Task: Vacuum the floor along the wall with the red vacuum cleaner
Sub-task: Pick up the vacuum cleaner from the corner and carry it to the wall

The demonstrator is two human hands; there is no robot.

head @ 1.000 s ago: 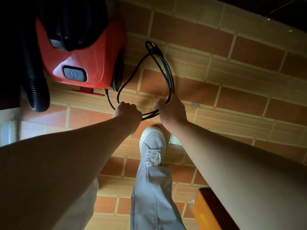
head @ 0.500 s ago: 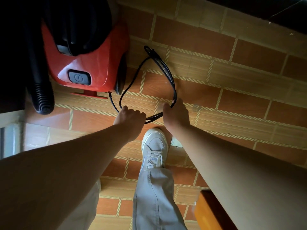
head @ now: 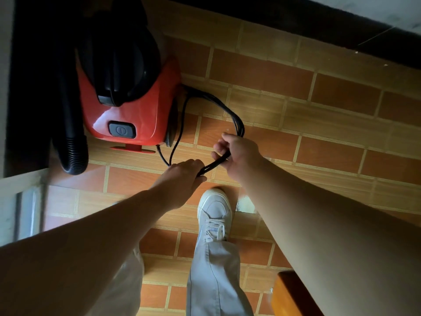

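The red vacuum cleaner (head: 136, 110) stands on the tiled floor (head: 296, 124) at upper left, its black handle on top and a grey power button facing me. Its ribbed black hose (head: 73, 151) hangs down its left side. A black power cord (head: 230, 110) loops from the vacuum's right side down to my hands. My left hand (head: 184, 176) is closed around the coiled cord near the floor. My right hand (head: 237, 153) grips the same loop slightly higher and to the right. The plug is not visible.
A dark skirting and wall (head: 319, 23) run across the top right. My white shoe (head: 215, 213) and grey trouser leg stand just below my hands. A wooden furniture corner (head: 293, 295) sits at bottom right. A pale ledge or frame (head: 20, 201) lies at left.
The view has shifted so the vacuum sits lower and further right in frame. My right hand has lifted up and right, pulling the cord loop tighter; the loop now reaches behind the vacuum.
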